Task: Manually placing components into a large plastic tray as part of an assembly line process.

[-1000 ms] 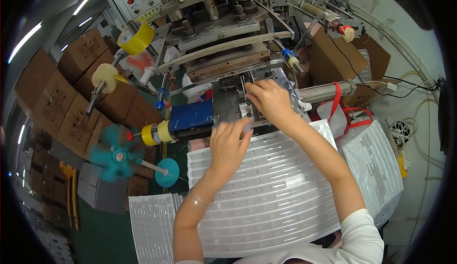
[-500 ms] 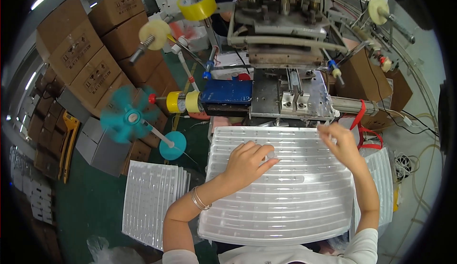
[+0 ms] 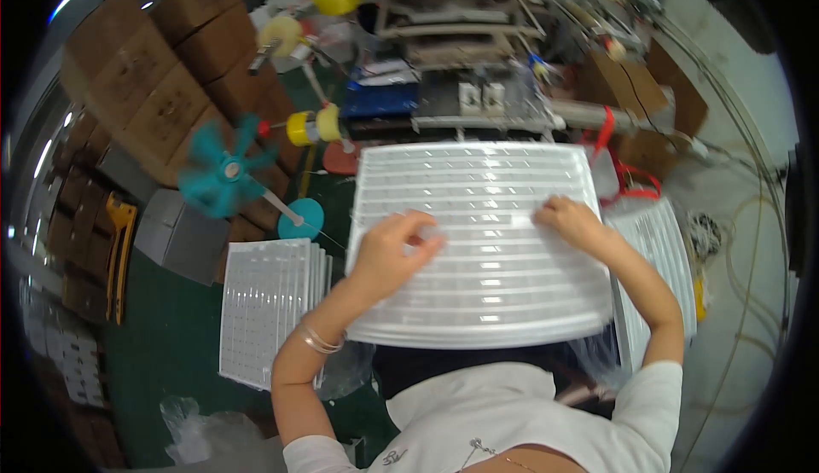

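white ribbed tray (image 3: 478, 302), slots indistinct; left hand (image 3: 394, 247) and right hand (image 3: 573, 221) rest loosely curled on it, both now nearer the tray's middle.

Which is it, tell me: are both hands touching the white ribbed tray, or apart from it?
Touching. The head view shows the left hand lying with fingers bent on the white ribbed tray, and the right hand pressing its fingertips onto a row near the right side.

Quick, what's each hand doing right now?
Left hand: fingers curled, resting on the white tray.
Right hand: fingertips pressed on the same tray; grip cannot be told.
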`<action>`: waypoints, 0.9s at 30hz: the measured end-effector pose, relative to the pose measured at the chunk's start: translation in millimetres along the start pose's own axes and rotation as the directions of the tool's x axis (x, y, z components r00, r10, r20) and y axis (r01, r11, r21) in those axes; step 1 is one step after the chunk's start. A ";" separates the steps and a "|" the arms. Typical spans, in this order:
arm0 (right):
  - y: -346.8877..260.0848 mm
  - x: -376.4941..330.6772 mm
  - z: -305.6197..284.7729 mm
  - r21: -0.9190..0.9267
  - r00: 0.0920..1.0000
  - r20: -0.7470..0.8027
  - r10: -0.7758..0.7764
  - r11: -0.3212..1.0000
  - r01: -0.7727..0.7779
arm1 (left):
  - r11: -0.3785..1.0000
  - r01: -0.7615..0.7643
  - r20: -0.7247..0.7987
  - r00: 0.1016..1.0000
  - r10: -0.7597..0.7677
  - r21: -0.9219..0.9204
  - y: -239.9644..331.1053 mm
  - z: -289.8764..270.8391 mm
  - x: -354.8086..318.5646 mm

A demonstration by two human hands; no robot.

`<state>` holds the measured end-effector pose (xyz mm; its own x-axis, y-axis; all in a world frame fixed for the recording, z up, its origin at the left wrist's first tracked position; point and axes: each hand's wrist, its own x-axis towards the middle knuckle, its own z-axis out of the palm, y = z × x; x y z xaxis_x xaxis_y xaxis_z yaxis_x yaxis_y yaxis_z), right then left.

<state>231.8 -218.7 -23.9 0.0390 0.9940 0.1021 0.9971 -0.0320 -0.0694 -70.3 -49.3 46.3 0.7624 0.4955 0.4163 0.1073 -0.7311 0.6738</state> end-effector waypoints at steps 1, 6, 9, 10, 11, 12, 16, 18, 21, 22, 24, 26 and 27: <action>2.5 2.8 -1.2 0.040 1.000 0.023 0.012 0.999 -0.013 | 0.993 0.090 0.034 0.996 -0.088 -0.072 6.7 -9.8 -2.5; 16.7 14.1 -4.3 0.282 0.999 0.037 -0.011 0.959 0.000 | 0.922 0.218 0.073 0.976 -0.206 -0.321 -11.3 -13.9 0.6; 11.9 11.4 -35.8 0.370 0.998 -0.051 0.027 0.929 -0.007 | 0.796 0.334 0.202 0.942 -0.267 -0.505 -21.0 -4.8 21.1; 5.6 9.4 -58.2 0.436 0.979 -0.197 0.056 0.899 0.036 | 0.709 0.417 0.304 0.907 -0.289 -0.569 -25.9 -1.5 30.2; 2.9 6.0 -80.4 0.572 0.955 -0.250 0.159 0.820 0.013 | 0.610 0.496 0.398 0.866 -0.301 -0.618 -30.7 1.7 38.4; 4.0 5.4 -94.4 0.656 0.927 -0.312 0.208 0.753 0.051 | 0.612 0.492 0.370 0.870 -0.325 -0.619 -35.5 3.9 45.5; 15.8 28.1 -89.1 0.747 0.911 -0.226 0.345 0.662 -0.065 | 0.773 0.350 0.251 0.935 -0.251 -0.529 -71.6 45.5 82.1; 28.3 43.6 -71.6 0.726 0.906 -0.144 0.398 0.665 -0.176 | 0.961 0.090 0.078 0.994 -0.072 -0.261 -76.4 61.3 106.3; 26.1 60.9 -72.5 0.790 0.884 -0.038 0.467 0.556 -0.260 | 0.917 -0.197 -0.183 0.945 0.272 0.348 -72.4 65.0 153.9; 26.2 68.7 -74.5 0.775 0.869 -0.086 0.487 0.581 -0.249 | 0.840 -0.165 -0.217 0.924 0.315 0.516 -73.6 65.6 172.3; 27.7 86.2 -72.2 0.770 0.858 -0.218 0.465 0.622 -0.141 | 0.741 -0.131 -0.237 0.898 0.369 0.659 -78.4 68.9 207.9; 33.5 112.4 -60.8 0.714 0.809 -0.452 0.377 0.696 0.074 | 0.621 -0.085 -0.061 0.976 0.210 0.779 -83.9 74.1 235.8; 30.4 124.4 -64.3 0.712 0.805 -0.453 0.382 0.699 0.068 | 0.625 -0.093 -0.058 0.975 0.216 0.775 -83.4 77.7 243.8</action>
<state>271.2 -102.7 50.6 0.4424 0.7409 0.5052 0.6529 0.1201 -0.7478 156.2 95.9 44.2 0.7294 0.3519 0.5867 0.4912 -0.8663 -0.0910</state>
